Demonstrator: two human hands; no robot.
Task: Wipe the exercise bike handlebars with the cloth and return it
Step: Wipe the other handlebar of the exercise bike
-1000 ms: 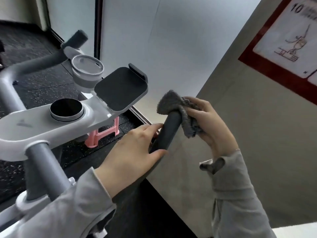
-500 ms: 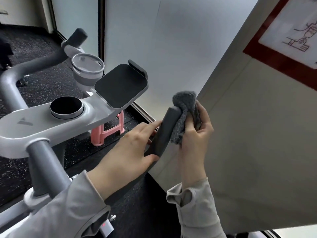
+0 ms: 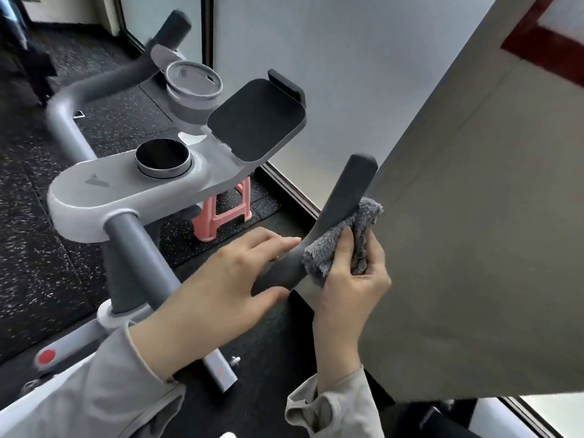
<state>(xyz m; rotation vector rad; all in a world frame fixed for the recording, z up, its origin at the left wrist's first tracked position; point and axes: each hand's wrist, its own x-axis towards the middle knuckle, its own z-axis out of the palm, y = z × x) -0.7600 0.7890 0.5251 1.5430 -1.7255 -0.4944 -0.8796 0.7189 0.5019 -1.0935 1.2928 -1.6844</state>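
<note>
The bike's right handlebar grip (image 3: 344, 197), dark grey, slants up toward the wall. My right hand (image 3: 357, 279) holds a fluffy grey cloth (image 3: 335, 245) pressed around the middle of that grip, with the grip's tip bare above it. My left hand (image 3: 227, 279) clasps the lower part of the same grip, just below the cloth. The left handlebar (image 3: 94, 86) curves away at the upper left, untouched.
The bike's grey console (image 3: 104, 188) carries a round dial (image 3: 162, 158), a tablet holder (image 3: 256, 121) and a lidded cup (image 3: 192, 82). A pink stool (image 3: 221, 213) stands on the speckled black floor. A grey wall panel (image 3: 474, 216) is close on the right.
My right hand has slid the cloth down from the grip's tip to its middle, uncovering the tip. My left hand stays on the lower grip. The view has tilted slightly down.
</note>
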